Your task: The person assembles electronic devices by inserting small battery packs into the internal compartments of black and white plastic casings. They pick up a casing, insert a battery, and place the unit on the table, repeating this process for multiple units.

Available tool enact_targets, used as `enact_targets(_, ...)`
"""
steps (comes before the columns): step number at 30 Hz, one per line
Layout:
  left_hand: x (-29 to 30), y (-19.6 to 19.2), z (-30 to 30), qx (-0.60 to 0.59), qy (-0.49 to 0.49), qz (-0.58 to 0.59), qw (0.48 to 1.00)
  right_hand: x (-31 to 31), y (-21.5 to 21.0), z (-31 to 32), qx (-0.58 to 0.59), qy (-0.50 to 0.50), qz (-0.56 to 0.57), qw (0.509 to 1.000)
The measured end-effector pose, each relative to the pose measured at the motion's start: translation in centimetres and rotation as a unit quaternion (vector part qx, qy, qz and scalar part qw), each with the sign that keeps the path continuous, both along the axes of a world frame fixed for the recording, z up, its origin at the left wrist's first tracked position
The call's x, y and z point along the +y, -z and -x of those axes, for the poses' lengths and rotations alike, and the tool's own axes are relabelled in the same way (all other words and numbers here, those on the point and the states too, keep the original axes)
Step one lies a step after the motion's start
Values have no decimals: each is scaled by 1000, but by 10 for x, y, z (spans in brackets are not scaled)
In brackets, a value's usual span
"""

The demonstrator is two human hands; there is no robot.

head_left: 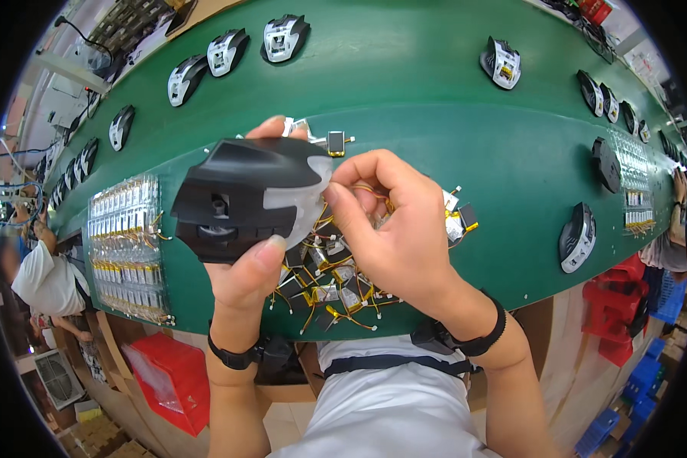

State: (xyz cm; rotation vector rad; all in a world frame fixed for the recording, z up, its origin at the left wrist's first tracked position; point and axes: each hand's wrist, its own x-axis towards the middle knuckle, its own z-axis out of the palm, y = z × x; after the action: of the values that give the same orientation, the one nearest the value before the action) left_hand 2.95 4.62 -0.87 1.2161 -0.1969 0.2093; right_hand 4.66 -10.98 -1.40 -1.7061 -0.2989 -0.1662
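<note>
A black computer mouse [240, 191] with a pale translucent end is gripped by my left hand [244, 282], thumb on the near edge and fingertips on the far side. My right hand [404, 237] is closed in a pinch against the mouse's pale end. Thin red and yellow wires [370, 191] show between its thumb and curled fingers; what they run to is hidden by the hand. Beneath both hands lies a loose pile of small battery packs [324, 294] with wires and white plugs. One battery [336, 143] lies just beyond the mouse.
On the green table [404, 61], a clear tray of batteries [130, 248] lies left and another tray [632, 175] right. Several mice stand along the far side; one mouse [578, 238] sits nearer right. A red bin [168, 382] is below left. Other people [49, 278] work at both sides.
</note>
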Motion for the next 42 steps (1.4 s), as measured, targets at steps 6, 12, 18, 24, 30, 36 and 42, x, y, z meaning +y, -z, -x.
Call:
enact_targets(6, 6, -2, -1, 3, 12, 23, 1000, -1, -2, -3, 64, -23, -80, 994)
enact_targets(12, 2, -1, -1, 33, 16, 68, 997, -1, 6, -3, 116, -117, -151, 975)
enact_targets(18, -2, 3, -1, 23, 34, 64, 997, -3, 11, -7, 113, -105, -118, 981)
enact_targets(24, -9, 0, 2, 25, 23, 31, 999, -4, 13, -6, 119, -90, -134, 980)
enact_targets(30, -11, 4, 4, 2, 4, -19, 1000, -10, 3, -7, 199, -144, -71, 967)
enact_targets(36, -9, 7, 1, -18, 6, -73, 997, -5, 13, -8, 135, -104, -104, 980)
enact_targets(42, 4, 11, -10, 77, 39, 113, 990, -26, -15, -9, 222, -296, 28, 929)
